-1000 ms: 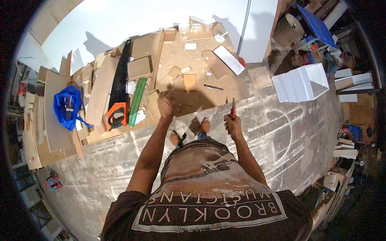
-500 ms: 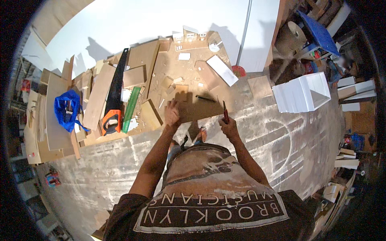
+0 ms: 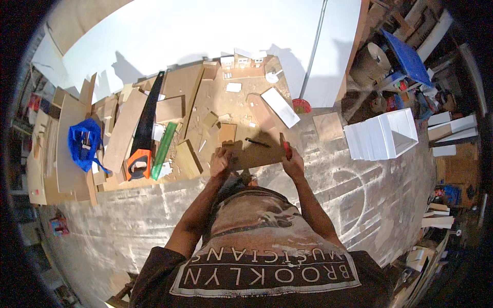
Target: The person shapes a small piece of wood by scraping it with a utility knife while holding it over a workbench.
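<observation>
Beside the bench's near edge, my left hand (image 3: 220,162) has its fingers curled in; whatever is between them, if anything, is hidden. Across from it, my right hand (image 3: 294,166) grips a red utility knife (image 3: 287,150), its tip pointing away from me. Between the two hands lies a shaded brown stretch of the bench top (image 3: 251,156). A dark pen (image 3: 258,142) rests just beyond it. Near my left fingers sits a small square wood piece (image 3: 227,133).
On the left lie an orange-handled handsaw (image 3: 139,161), a green strip (image 3: 164,149), wood boards (image 3: 123,120) and a blue bag (image 3: 85,146). A small model building (image 3: 244,64) stands at the back. To the right are a white board (image 3: 280,107) and a white box (image 3: 377,134).
My left hand has drawn nearer to me, its spread fingers now curled. My right hand still holds the knife, now slightly lower. The view has shifted a little.
</observation>
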A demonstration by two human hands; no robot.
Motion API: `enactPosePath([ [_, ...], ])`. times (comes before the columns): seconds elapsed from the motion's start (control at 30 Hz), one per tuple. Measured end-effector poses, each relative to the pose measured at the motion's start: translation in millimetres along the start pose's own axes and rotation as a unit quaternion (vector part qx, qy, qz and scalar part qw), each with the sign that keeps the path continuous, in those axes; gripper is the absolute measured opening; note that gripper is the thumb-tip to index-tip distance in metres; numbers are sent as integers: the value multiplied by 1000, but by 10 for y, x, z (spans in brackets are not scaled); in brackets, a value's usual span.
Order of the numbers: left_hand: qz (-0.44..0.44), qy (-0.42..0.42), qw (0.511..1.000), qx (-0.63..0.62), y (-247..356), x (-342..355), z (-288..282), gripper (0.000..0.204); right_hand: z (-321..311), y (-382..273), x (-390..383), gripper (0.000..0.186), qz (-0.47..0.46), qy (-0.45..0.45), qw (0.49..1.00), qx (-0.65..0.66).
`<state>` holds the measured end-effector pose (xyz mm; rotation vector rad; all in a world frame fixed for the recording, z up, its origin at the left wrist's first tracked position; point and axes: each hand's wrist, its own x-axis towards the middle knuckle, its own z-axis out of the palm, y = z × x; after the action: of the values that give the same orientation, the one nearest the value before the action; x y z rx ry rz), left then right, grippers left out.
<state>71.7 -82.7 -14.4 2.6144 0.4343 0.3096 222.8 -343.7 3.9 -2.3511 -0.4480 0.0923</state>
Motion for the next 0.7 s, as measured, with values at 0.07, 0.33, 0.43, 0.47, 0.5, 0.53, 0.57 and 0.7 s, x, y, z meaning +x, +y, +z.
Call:
enactPosePath([
  [0.07, 16, 11, 1000, -19, -54, 15, 45, 40, 71, -36, 221, 36, 5, -20, 999, -34],
  [0.33, 8, -13, 1000, 22, -211, 83, 72, 42, 323, -71, 590, 50, 1, -53, 994, -90],
  [0.43, -3, -6, 1000, 11, -215, 159, 2, 40, 326, 173, 636, 51, -72, -10, 989, -132],
  [0.47, -9, -5, 1000, 17, -270, 144, -52, 40, 345, 69, 660, 51, -77, -15, 989, -126],
  [0.5, -42, 5, 999, -20, -306, 122, -97, 41, 300, -109, 673, 49, -82, -2, 985, -152],
  [0.53, -71, 16, 996, -60, -312, 153, -125, 41, 242, -242, 726, 46, -88, 14, 979, -181],
  [0.57, -75, 55, 985, -145, -477, 136, -63, 36, 301, -340, 841, 46, -103, 9, 979, -175],
  [0.7, -121, 152, 975, -104, -307, 291, -129, 27, 397, -546, 1420, 35, -174, -64, 982, -37],
])
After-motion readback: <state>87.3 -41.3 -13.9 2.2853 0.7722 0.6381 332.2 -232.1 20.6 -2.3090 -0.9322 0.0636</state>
